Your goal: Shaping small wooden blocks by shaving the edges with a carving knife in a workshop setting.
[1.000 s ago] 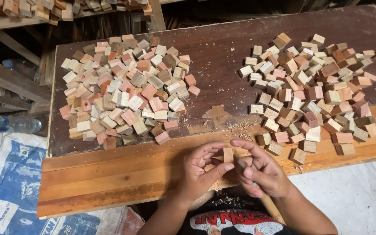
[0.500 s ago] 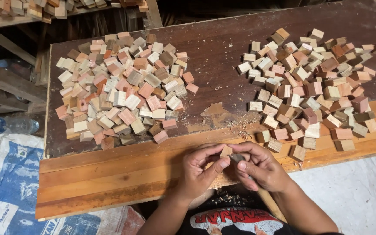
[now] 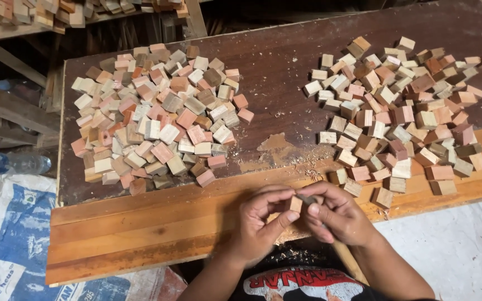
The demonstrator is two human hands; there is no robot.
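We hold a small pale wooden block (image 3: 295,203) pinched between the two hands, just above the near edge of the bench. Our left hand (image 3: 260,223) curls around it, thumb and forefinger closed on the block from the left and below. Our right hand (image 3: 336,214) meets it from the other side, fingers bent and closed on a thin dark tool (image 3: 308,198) whose tip rests against the block's top; what kind of tool it is we cannot tell.

Directly beneath both hands runs an orange-brown wooden plank (image 3: 140,234), lying along the front of the bench and stretching away to either side. Just beyond our fingertips, a scatter of pale sawdust and shavings (image 3: 285,153) lies on the dark brown worn board top (image 3: 274,72) of the bench.

Ahead and to the left of our left hand sits a broad heap of small cut wooden blocks (image 3: 157,117) in pink, tan and grey-brown shades, packed close together. Ahead and to the right of our right hand spreads a second, looser heap of similar wooden blocks (image 3: 403,111), its nearest pieces spilling onto the plank close to that hand.

Far to the left of our left hand, below the bench, lie a clear plastic bottle (image 3: 9,163) and a blue-and-white woven sack (image 3: 6,251). To the right of our right arm a white sheet (image 3: 453,251) covers the floor.
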